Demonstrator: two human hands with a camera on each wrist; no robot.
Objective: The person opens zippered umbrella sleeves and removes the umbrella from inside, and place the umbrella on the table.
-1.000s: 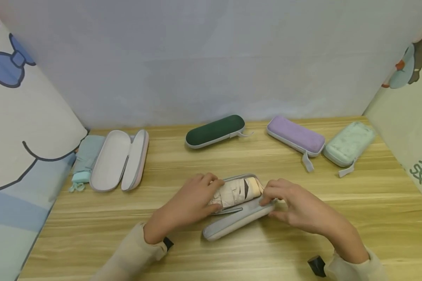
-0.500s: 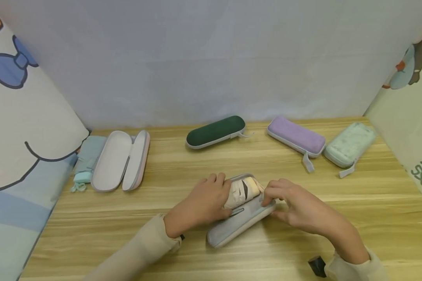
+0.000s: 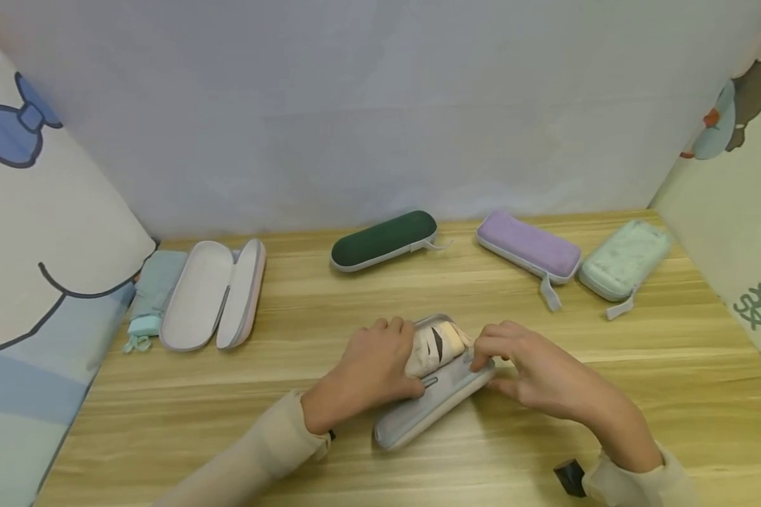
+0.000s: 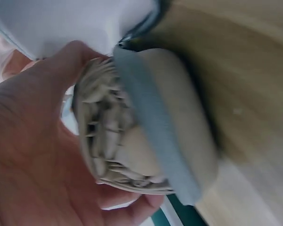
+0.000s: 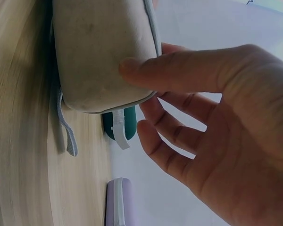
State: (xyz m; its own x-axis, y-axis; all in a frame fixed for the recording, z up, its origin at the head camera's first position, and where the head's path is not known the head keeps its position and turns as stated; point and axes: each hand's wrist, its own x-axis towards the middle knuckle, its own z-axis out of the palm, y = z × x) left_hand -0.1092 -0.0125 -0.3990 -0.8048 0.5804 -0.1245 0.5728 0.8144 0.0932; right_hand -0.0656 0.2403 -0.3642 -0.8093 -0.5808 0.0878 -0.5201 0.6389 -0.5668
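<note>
An open beige zip case (image 3: 440,412) with a grey lining lies at the front middle of the table. In its far half rests a folded beige umbrella (image 3: 426,358), whose pleated end (image 4: 113,136) shows in the left wrist view. My left hand (image 3: 370,370) grips the umbrella near its left end, thumb on the near side and fingers over the far side, covering that end. My right hand (image 3: 529,362) pinches the right end of the case's near half, its thumb (image 5: 132,70) on the beige outer face and fingertips on the lining side.
Along the back lie a dark green case (image 3: 383,241), a purple case (image 3: 529,245) and a mint case (image 3: 624,260), all closed. At left stands an open pink case (image 3: 196,296) beside a sleeved teal umbrella (image 3: 157,289). A white wall (image 3: 380,105) rises behind.
My left hand has slid right along the umbrella, covering more of it. The left end of the case's near half has shifted toward me. My right hand keeps its hold.
</note>
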